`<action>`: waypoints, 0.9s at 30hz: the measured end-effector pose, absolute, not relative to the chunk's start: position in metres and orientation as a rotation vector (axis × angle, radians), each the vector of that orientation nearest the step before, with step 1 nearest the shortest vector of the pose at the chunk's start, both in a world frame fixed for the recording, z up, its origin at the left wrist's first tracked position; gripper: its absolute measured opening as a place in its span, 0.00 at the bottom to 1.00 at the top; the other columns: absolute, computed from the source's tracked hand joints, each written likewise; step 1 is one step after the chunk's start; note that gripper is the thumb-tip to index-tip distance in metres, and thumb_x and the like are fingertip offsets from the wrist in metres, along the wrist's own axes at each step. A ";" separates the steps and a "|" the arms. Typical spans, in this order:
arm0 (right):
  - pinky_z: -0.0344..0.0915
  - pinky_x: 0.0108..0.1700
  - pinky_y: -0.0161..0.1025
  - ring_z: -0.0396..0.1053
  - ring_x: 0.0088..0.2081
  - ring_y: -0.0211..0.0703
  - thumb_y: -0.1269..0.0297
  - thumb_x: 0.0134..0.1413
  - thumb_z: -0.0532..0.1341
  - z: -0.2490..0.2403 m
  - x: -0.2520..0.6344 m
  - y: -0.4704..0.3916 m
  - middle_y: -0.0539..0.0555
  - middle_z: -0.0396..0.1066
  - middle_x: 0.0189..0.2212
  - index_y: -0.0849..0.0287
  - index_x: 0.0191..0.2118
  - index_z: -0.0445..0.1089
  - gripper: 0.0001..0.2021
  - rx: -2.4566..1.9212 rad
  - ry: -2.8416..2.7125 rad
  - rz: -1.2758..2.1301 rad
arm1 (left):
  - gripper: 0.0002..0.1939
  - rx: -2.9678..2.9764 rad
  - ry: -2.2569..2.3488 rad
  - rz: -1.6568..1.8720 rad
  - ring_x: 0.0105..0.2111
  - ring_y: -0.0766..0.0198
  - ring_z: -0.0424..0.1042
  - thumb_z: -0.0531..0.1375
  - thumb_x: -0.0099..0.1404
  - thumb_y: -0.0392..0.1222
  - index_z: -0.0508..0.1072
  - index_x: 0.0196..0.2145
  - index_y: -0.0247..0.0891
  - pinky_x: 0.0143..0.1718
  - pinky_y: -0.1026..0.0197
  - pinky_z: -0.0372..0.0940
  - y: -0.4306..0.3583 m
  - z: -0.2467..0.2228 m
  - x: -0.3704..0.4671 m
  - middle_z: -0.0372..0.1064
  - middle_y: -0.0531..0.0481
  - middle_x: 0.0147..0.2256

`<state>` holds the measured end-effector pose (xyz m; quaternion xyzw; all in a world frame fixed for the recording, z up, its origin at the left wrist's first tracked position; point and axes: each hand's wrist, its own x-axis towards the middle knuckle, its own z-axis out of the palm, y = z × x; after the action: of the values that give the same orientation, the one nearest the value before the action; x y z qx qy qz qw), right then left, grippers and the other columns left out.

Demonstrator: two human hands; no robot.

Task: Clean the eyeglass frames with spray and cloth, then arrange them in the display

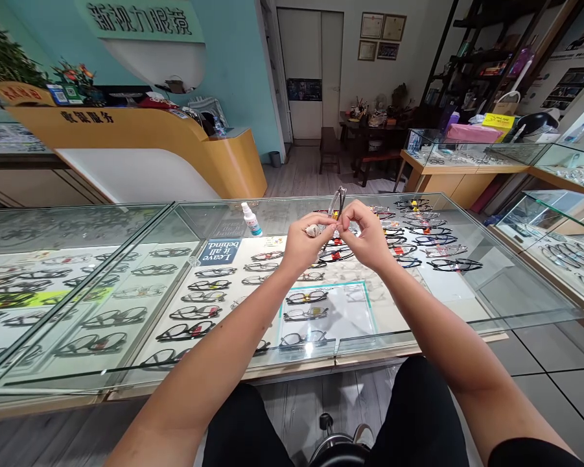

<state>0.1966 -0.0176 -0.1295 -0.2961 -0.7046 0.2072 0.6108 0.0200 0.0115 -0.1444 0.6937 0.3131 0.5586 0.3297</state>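
Observation:
Above the glass display counter (253, 318), my two hands meet in front of me. A pair of eyeglasses (339, 198) sticks up between them, seen nearly edge-on. My left hand (304, 241) pinches it from the left, with a small bunched whitish cloth (313, 230) tucked in its fingers. My right hand (365, 237) is closed at the fingertips on the same glasses from the right. The exact finger contact is partly hidden. A white spray bottle (251, 220) with a blue label stands on the glass, left of my hands.
Rows of eyeglasses (189, 331) lie inside the counter under the glass. Another glass case (467, 155) stands at the back right. A wooden reception desk (233, 162) curves behind on the left. My knees are below the counter's front edge, with a wheeled stool base (327, 425) between them.

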 end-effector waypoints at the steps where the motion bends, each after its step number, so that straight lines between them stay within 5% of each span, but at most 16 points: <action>1: 0.63 0.48 0.49 0.67 0.40 0.50 0.69 0.60 0.66 -0.129 0.196 -0.018 0.51 0.68 0.34 0.50 0.31 0.64 0.10 -0.683 -1.626 0.475 | 0.10 1.814 0.821 1.464 0.52 0.48 0.81 0.73 0.65 0.51 0.89 0.36 0.43 0.61 0.46 0.72 0.011 -0.144 0.020 0.86 0.43 0.43; 27: 0.65 0.45 0.47 0.69 0.38 0.48 0.71 0.62 0.63 -0.140 0.192 -0.011 0.51 0.70 0.33 0.51 0.32 0.63 0.11 -0.693 -1.699 0.259 | 0.06 1.788 0.860 1.516 0.48 0.49 0.83 0.71 0.63 0.45 0.88 0.32 0.42 0.56 0.47 0.73 0.013 -0.147 0.020 0.85 0.44 0.40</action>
<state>0.1923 -0.0111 -0.1402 -0.2991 -0.7331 0.1118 0.6005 0.0197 0.0128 -0.1468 0.6792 0.3268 0.5758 0.3168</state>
